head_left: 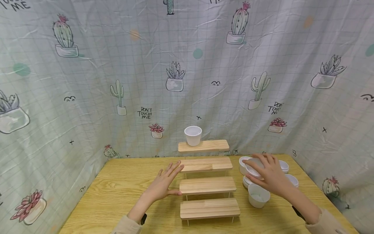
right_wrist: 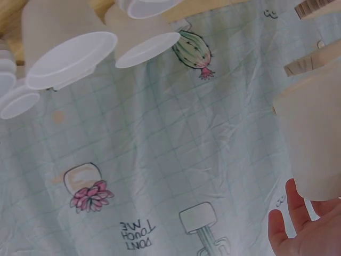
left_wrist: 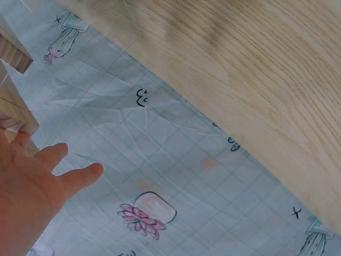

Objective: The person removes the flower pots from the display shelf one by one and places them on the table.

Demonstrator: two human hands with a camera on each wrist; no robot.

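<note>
In the head view my right hand [head_left: 274, 177] grips a white tapered cup [head_left: 255, 166] above the cluster of cups on the right. The right wrist view shows that cup [right_wrist: 314, 138] against the fingers of the right hand [right_wrist: 311, 234]. My left hand [head_left: 162, 186], fingers spread, rests at the left ends of a stepped wooden display rack [head_left: 208, 185]. In the left wrist view, fingertips of the left hand [left_wrist: 32, 186] meet the end of one wooden step [left_wrist: 21, 114]. Another white cup [head_left: 193, 136] stands upright on the left part of the top step.
A white cup [head_left: 258, 196] stands right of the rack's lower steps. Several more white cups and lids [head_left: 292, 179] sit behind and beside the right hand. The wooden table [head_left: 122, 185] backs onto a cactus-print curtain [head_left: 140, 65], which also hangs at both sides.
</note>
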